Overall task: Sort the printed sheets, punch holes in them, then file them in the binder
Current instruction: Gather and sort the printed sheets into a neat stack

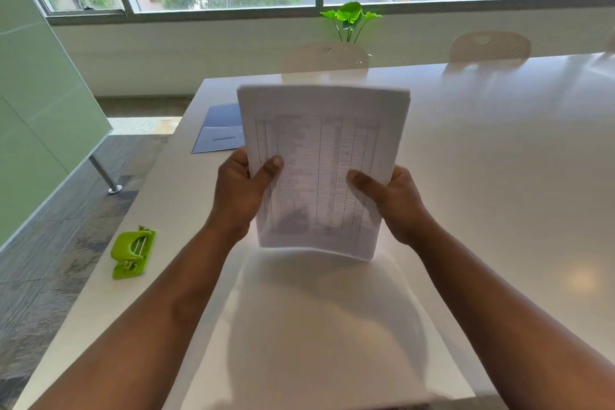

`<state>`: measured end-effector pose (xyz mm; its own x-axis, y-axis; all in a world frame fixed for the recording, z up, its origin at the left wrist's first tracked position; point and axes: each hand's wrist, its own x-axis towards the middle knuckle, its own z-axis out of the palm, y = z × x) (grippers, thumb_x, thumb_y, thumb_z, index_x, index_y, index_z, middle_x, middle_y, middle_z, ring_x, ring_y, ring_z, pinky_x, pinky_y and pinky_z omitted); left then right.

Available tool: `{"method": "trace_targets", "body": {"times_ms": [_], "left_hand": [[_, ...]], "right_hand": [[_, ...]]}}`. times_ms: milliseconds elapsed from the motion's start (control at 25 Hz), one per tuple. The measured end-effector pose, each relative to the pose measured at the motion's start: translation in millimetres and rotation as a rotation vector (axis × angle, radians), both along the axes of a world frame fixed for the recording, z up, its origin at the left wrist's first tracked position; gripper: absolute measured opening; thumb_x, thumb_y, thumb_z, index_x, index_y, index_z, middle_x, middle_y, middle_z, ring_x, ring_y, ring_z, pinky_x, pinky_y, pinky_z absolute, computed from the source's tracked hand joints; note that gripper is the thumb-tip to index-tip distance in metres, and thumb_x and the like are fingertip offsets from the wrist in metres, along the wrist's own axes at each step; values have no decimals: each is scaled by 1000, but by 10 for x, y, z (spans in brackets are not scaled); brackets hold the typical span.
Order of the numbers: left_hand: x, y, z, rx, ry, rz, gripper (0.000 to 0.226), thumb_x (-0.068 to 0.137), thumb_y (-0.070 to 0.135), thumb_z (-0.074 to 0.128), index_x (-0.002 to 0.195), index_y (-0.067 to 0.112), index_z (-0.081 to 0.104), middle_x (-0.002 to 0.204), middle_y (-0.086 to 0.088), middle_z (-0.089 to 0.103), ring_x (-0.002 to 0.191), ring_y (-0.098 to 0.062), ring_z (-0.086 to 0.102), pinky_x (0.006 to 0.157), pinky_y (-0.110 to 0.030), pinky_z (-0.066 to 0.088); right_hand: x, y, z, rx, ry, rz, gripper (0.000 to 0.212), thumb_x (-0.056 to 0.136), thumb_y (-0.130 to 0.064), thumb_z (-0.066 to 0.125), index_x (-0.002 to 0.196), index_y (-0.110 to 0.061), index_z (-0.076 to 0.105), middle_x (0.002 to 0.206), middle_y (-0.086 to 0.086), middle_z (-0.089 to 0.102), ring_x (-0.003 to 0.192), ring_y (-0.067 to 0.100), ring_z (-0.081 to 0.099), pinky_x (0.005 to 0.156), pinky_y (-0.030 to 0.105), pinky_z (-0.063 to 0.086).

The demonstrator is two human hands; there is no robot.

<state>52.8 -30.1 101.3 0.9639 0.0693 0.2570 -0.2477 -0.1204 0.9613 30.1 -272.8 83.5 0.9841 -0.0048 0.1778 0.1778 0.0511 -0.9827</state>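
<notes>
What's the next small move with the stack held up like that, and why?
Probably lower the stack of sheets toward the green hole punch. Both the left hand and the right hand grip it upright above the table, and the punch sits untouched at the left edge.

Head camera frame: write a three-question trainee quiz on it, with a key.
1. True or false: the stack of printed sheets lies flat on the table.
2. Which hands hold the stack? A) left only B) right only C) both
3. Fill in: the green hole punch sits on the person's ____ side.

Key:
1. False; it is held upright.
2. C; left hand and right hand.
3. Left; the blue binder lies beyond it.
</notes>
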Motion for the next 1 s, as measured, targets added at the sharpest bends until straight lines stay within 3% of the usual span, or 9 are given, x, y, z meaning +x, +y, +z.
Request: {"method": "trace_targets", "body": {"times_ms": [160, 320, 520, 640, 760, 1000], "left_hand": [[-53, -11, -168, -12, 70, -35, 25, 100, 22, 63, 123, 14, 64, 112, 8, 73, 96, -8, 73, 79, -26, 63], [28, 38, -134, 30, 27, -18, 21, 101, 21, 62, 122, 18, 63, 120, 6, 71, 101, -16, 71, 84, -33, 62], [35, 77, -260, 40, 107, -41, 27, 98, 13, 66, 123, 24, 62, 121, 9, 69, 110, -17, 67, 95, -40, 59], [51, 110, -299, 16, 109, -72, 31, 97, 12, 67, 127, 20, 62, 123, 7, 70, 115, -22, 67, 96, -40, 57], [33, 112, -337, 3, 126, -95, 36, 98, 11, 66, 133, 16, 61, 131, 0, 68, 119, -26, 65, 104, -50, 53], [30, 123, -401, -17, 159, -129, 38, 96, 15, 69, 133, 16, 61, 130, -1, 69, 119, -27, 65, 104, -54, 53]], "right_hand": [[1, 57, -130, -61, 65, -27, 28, 92, -13, 72, 120, -15, 72, 115, 3, 76, 107, 25, 72, 96, 54, 57], [44, 70, -97, -69, 48, -57, 22, 93, -12, 71, 109, -26, 74, 112, -1, 77, 102, 22, 73, 91, 48, 60], [61, 53, -205, -121, 110, -40, 29, 92, -9, 68, 121, -13, 72, 115, 3, 76, 106, 27, 71, 97, 55, 56], [61, 63, -222, -116, 103, -11, 31, 85, -13, 67, 115, -15, 74, 115, 6, 75, 106, 29, 71, 95, 54, 57], [40, 74, -262, -103, 135, -27, 29, 89, -1, 66, 107, -23, 73, 109, 4, 77, 102, 26, 72, 97, 55, 56], [36, 72, -365, -72, 168, -40, 27, 91, -5, 71, 113, -22, 73, 112, 5, 77, 104, 27, 72, 97, 53, 56]]}}
